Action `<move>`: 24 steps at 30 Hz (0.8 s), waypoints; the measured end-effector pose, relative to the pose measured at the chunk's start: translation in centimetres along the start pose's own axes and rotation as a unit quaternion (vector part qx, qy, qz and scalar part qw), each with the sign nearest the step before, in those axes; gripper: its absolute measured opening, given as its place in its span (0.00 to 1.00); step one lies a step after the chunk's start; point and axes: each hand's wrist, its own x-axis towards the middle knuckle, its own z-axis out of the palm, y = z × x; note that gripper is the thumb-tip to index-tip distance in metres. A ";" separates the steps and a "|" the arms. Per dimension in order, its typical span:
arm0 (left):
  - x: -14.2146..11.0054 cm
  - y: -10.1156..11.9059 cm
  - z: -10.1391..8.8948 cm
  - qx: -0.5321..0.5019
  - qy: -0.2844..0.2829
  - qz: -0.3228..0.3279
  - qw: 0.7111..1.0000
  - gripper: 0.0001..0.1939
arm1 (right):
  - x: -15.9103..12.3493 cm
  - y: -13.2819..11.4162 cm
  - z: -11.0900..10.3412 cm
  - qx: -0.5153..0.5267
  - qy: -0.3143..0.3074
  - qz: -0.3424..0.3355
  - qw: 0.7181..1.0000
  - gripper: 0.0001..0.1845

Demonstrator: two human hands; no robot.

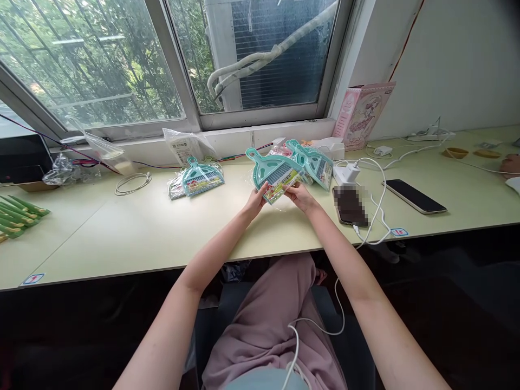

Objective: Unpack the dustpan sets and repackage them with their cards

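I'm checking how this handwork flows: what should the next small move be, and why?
Probably shift the held dustpan set leftward and lay it by the similar set there: the left hand and right hand both hold its lower edge, and more such sets lie close on its right. Which group it belongs with isn't certain.

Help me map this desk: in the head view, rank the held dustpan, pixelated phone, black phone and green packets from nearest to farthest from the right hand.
From the right hand:
1. Held dustpan, touching the hand.
2. Pixelated phone, to the right.
3. Black phone, farther right.
4. Green packets, far left.
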 end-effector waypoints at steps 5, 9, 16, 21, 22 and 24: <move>0.0 -0.2 -0.1 0.023 -0.029 0.007 0.999 0.18 | -0.1 0.0 0.4 0.000 0.042 0.002 0.999 0.15; 0.0 -0.3 -0.2 0.033 -0.029 0.010 0.999 0.19 | -0.2 0.0 0.7 -0.001 0.058 0.001 0.998 0.15; -0.2 -0.3 -0.1 0.034 -0.018 0.012 0.999 0.19 | 0.3 0.2 0.2 -0.020 0.085 0.014 0.996 0.12; -0.4 -0.3 -0.1 0.050 -0.020 0.014 0.998 0.18 | 0.5 0.2 -0.2 -0.027 0.059 0.010 0.998 0.13; -0.3 -0.3 -0.1 0.050 -0.021 0.015 0.998 0.19 | 0.4 0.2 -0.2 -0.027 0.057 0.010 0.998 0.14; -0.2 -0.4 -0.2 0.051 -0.021 0.016 0.998 0.19 | 0.5 0.2 -0.1 -0.026 0.066 0.015 0.997 0.14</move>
